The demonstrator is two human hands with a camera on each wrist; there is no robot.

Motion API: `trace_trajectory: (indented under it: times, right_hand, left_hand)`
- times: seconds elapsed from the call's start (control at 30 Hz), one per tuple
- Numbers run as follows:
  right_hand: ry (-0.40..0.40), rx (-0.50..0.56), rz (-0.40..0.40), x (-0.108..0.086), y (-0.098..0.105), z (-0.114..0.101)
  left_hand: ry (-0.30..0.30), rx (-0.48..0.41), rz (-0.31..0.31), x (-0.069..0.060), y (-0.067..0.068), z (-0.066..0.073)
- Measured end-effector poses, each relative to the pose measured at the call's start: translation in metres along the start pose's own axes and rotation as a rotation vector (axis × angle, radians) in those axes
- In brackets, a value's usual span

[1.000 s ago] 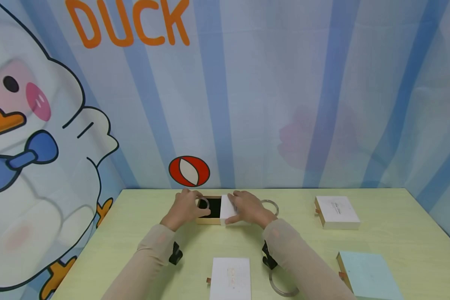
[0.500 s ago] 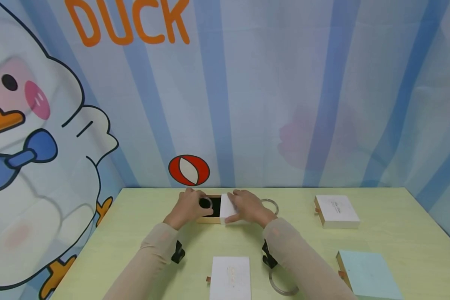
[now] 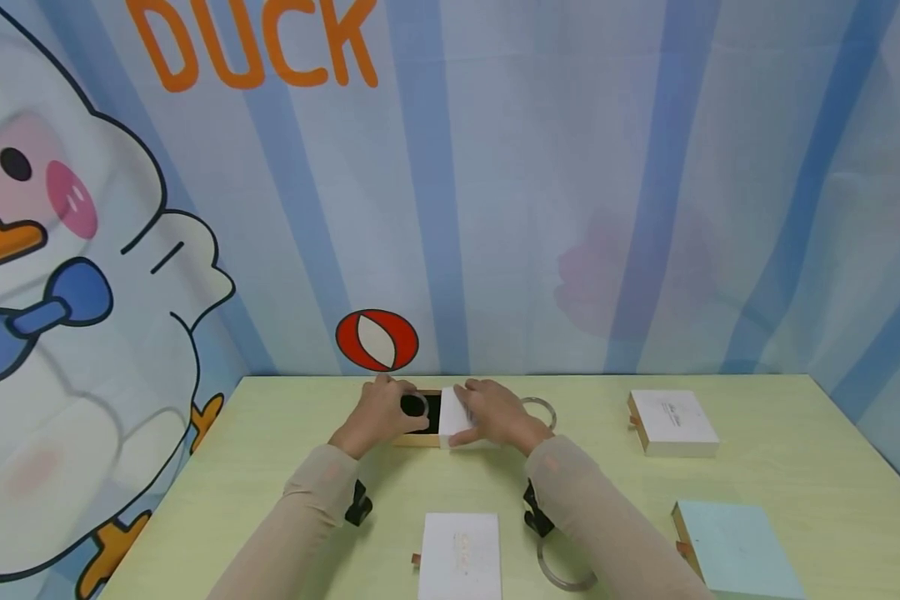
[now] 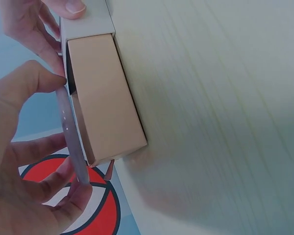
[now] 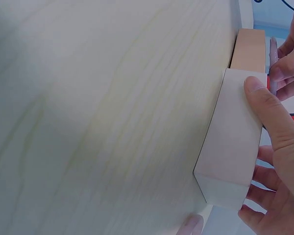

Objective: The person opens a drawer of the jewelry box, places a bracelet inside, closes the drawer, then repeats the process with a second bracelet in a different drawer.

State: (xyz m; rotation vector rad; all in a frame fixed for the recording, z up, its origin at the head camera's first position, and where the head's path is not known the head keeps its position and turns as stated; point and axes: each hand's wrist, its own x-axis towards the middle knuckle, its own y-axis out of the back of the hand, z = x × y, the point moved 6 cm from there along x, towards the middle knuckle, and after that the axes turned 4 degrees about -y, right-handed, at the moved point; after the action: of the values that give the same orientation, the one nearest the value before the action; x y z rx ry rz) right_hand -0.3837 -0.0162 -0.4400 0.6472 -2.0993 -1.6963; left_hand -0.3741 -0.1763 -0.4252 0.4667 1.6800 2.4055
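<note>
A grey bangle [image 4: 71, 132] is pinched between the thumb and fingers of my left hand [image 3: 377, 417]. It is held flat just over the drawer [image 4: 103, 93] of a gift box, whose dark lining [image 3: 434, 414] shows in the head view. The drawer is pulled out to the left of its white sleeve [image 5: 230, 137]. My right hand [image 3: 499, 417] grips that sleeve, thumb on the near side and fingers over the top and far side. In the left wrist view a small brown pull tab [image 4: 109, 170] sticks out from the drawer's end.
A second bangle [image 3: 546, 407] lies right of the gripped box, partly behind the right hand. Another bangle [image 3: 562, 580] lies by the right forearm. A white box [image 3: 460, 557] sits in front, another white box [image 3: 677, 422] at back right, a light blue box [image 3: 742, 546] at front right.
My left hand has shifted slightly to the right with the bangle, further over the drawer. The right hand and the sleeve have stayed in place.
</note>
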Motion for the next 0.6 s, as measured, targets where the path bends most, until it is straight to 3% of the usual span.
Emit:
trace_trajectory:
  times: [0.3,0.6]
  right_hand:
    - [0.006,-0.002,0.004,0.0007,0.0,0.001]
    - [-0.007,-0.013,0.0,0.0006,0.0001,-0.0004]
  left_hand:
    - [-0.046,-0.007,0.016,0.0019,0.0009,0.0041]
    - [-0.047,0.0,-0.002,0.0047,-0.005,0.0018]
